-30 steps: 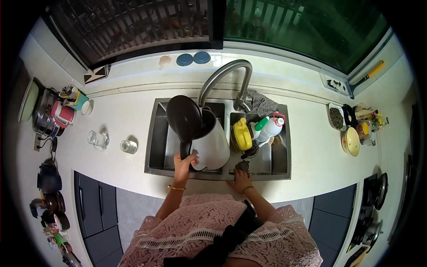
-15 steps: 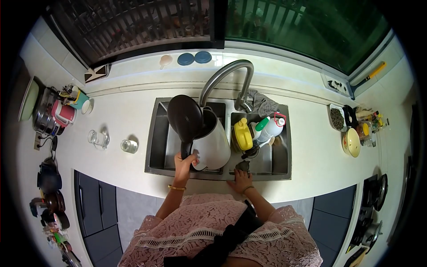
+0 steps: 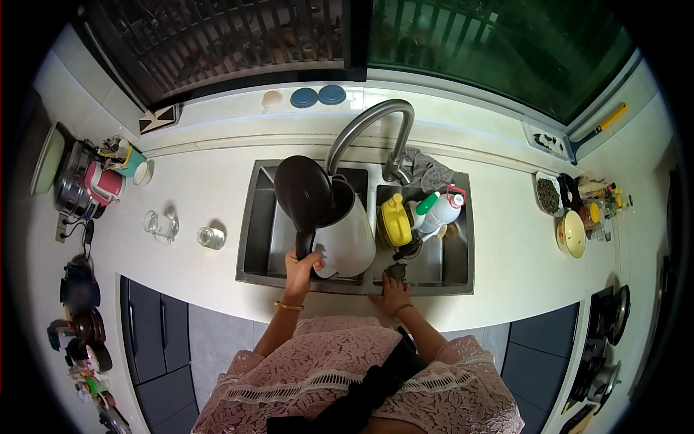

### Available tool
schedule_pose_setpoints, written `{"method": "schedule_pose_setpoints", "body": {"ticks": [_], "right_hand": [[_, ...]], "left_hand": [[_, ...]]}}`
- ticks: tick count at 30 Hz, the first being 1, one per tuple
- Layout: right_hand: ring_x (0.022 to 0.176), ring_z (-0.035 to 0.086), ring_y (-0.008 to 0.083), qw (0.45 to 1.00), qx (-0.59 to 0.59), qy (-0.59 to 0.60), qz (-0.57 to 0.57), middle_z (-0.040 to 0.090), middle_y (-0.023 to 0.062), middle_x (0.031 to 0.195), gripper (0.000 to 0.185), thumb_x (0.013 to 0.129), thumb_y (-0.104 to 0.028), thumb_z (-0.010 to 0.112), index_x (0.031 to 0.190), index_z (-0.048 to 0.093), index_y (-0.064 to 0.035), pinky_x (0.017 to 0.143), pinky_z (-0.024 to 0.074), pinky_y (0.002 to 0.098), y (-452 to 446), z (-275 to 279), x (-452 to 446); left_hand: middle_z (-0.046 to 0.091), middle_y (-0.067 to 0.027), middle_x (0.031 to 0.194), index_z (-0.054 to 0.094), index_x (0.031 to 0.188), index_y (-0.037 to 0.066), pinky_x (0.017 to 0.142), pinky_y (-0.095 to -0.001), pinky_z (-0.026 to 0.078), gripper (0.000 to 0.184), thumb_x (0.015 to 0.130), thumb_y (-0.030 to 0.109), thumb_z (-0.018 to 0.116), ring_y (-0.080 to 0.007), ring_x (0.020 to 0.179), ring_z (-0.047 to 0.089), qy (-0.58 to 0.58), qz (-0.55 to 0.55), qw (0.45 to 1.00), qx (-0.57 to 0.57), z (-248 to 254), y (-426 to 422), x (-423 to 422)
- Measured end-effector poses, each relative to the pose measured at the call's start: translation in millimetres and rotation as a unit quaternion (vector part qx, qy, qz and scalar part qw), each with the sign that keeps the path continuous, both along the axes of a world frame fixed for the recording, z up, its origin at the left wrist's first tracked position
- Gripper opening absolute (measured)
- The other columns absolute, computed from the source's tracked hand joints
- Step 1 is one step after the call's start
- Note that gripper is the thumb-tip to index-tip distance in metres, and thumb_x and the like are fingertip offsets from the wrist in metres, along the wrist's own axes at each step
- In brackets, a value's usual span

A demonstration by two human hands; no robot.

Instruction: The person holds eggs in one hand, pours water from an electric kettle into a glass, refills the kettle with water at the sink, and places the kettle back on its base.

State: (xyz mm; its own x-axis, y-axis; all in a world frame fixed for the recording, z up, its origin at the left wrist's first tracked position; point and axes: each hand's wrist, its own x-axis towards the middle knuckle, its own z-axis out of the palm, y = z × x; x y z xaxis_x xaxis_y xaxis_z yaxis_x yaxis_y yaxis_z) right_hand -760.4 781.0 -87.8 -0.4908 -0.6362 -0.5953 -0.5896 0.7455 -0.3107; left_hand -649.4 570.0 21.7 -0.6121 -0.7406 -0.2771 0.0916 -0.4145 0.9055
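With its dark lid flipped up, a white electric kettle [image 3: 347, 242] is held over the left basin of the sink [image 3: 246, 254]. My left hand [image 3: 303, 270] is closed around its black handle. The curved metal faucet [image 3: 369, 119] ends right above the kettle's mouth; whether water runs, I cannot tell. My right hand [image 3: 395, 292] lies on the sink's front edge, fingers stretched out, next to a small dark object [image 3: 395, 270] I cannot identify.
Bottles, including a yellow jug [image 3: 395, 220] and a white bottle [image 3: 442, 212], stand in the right basin. A grey cloth [image 3: 431, 170] hangs behind. Left of the sink are a glass jar [image 3: 210, 238] and a glass mug [image 3: 160, 226]. A yellow bowl [image 3: 571, 233] sits at right.
Hardly anything differs. The view has shifted slightly; both hands and the kettle keep their places.
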Motion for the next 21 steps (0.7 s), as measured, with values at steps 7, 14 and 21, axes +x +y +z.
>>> {"method": "schedule_pose_setpoints", "body": {"ticks": [7,14,21], "right_hand": [[0.124,0.023,0.0306,1.0,0.002,-0.008,0.003,0.027,0.0131,0.134,0.083,0.075,-0.057,0.043,0.135,0.011,-0.0088,0.099,0.0111,0.0501,0.4,-2.9,-1.2],[0.123,0.024,0.0309,1.0,0.002,0.002,0.004,0.028,0.0137,0.133,0.083,0.075,-0.057,0.043,0.135,0.012,-0.0085,0.099,0.0112,0.051,0.9,-6.3,-0.4],[0.122,0.025,0.0313,1.0,0.003,-0.005,0.013,0.027,0.013,0.134,0.084,0.075,-0.057,0.044,0.135,0.011,-0.0071,0.099,0.0112,0.0506,1.4,-6.7,-2.1]], "left_hand": [[0.048,-0.0023,0.049,0.057,0.068,-0.005,0.05,-0.0225,0.04,0.006,0.068,-0.001,0.053,-0.0099,0.045,0.045,-0.012,-0.002,1.0,-0.007,1.6,-0.5,-1.0],[0.047,-0.0026,0.048,0.057,0.068,-0.005,0.05,-0.0232,0.041,0.006,0.068,0.0,0.054,-0.0102,0.045,0.046,0.001,0.004,1.0,0.001,-2.2,-0.4,-0.2],[0.048,-0.0025,0.049,0.058,0.07,-0.006,0.05,-0.0232,0.041,0.007,0.068,0.0,0.055,-0.01,0.044,0.045,0.007,-0.002,1.0,0.006,-0.6,-0.6,-0.6]]}}
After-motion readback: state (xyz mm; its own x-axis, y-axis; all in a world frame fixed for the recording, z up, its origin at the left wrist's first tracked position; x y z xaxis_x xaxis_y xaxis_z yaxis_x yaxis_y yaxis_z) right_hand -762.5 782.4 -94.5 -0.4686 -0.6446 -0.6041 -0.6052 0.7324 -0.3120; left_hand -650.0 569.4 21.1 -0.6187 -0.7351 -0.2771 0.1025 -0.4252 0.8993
